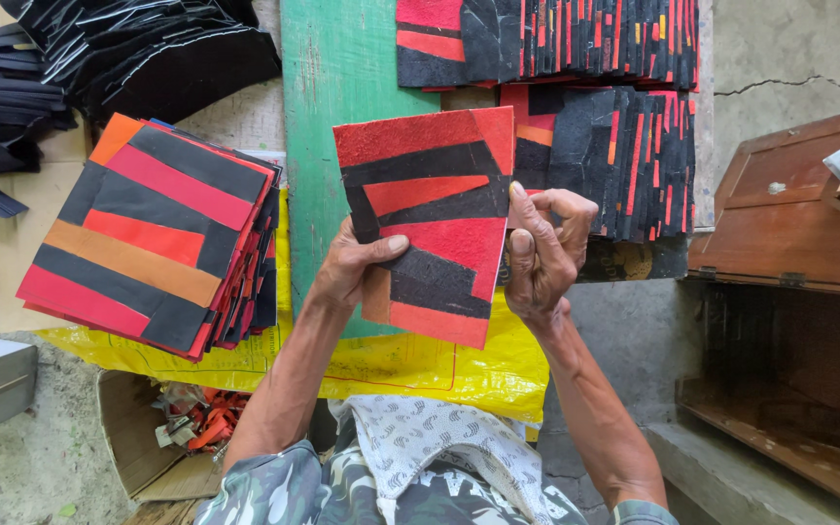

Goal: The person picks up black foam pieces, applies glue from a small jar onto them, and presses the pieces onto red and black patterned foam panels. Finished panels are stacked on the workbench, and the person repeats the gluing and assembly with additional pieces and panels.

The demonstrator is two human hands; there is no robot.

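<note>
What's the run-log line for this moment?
left hand: holds patchwork square | right hand: holds its right edge | stack of squares: left, on table

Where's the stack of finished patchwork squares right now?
In the head view, the stack of patchwork squares lies left of the left hand, beside the green board.

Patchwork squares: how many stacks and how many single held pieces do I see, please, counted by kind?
Held patchwork square, gripped by left hand and right hand: 1
Stack with an orange-striped top, at left: 1
Stacks of mostly black squares on edge, behind: 2
Total: 4
</note>
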